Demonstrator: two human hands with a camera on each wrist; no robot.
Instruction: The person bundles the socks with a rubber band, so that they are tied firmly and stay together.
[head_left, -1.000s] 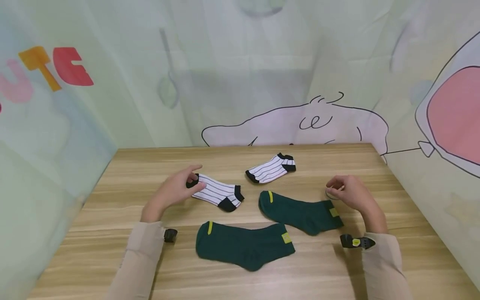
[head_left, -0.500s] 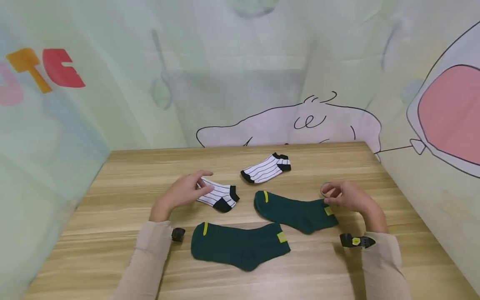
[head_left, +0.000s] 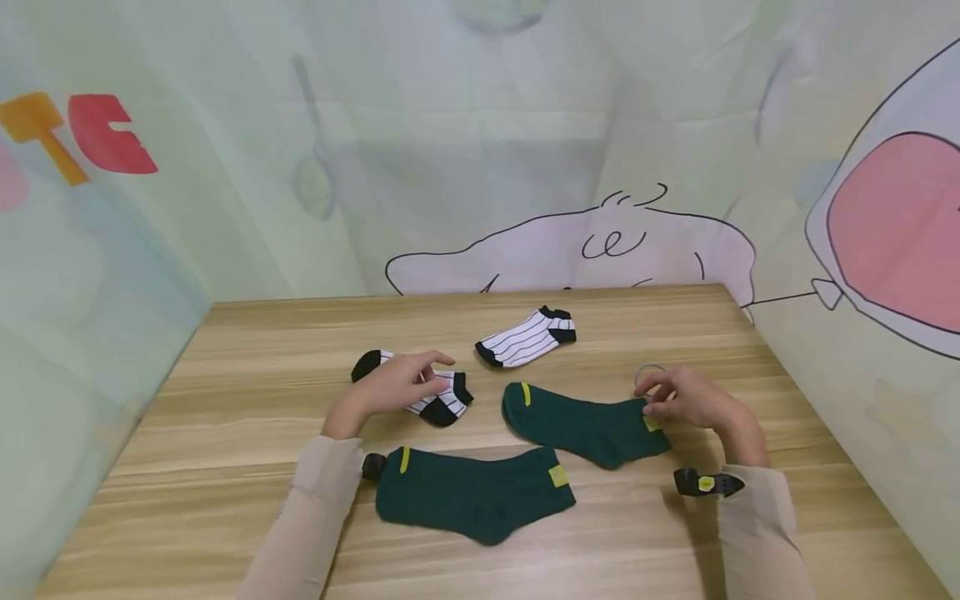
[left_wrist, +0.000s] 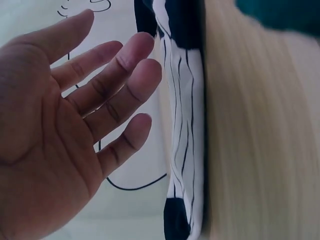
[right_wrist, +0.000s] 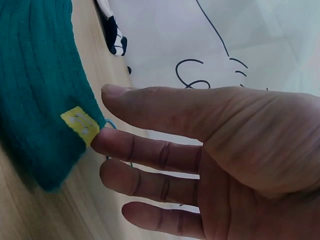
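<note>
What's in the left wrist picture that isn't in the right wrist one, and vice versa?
Only the left wrist view: the left hand, open near a striped sock seen close up.
Only the right wrist view: the right hand, the yellow tag on a green sock, and a thin loop partly behind that hand.
Both: wooden table, backdrop with black lines, and striped and green fabric; whether from the same socks, I can't tell.

Green socks [head_left: 476,496] — yellow-marked; white socks [head_left: 523,340] — dark-striped, black-toed.

You have bare counter [head_left: 828,521] right of your right grip [head_left: 692,400]; leftward, the farther green crew sock [head_left: 577,421] and a thin ring [head_left: 649,366] obstruct low passage
</note>
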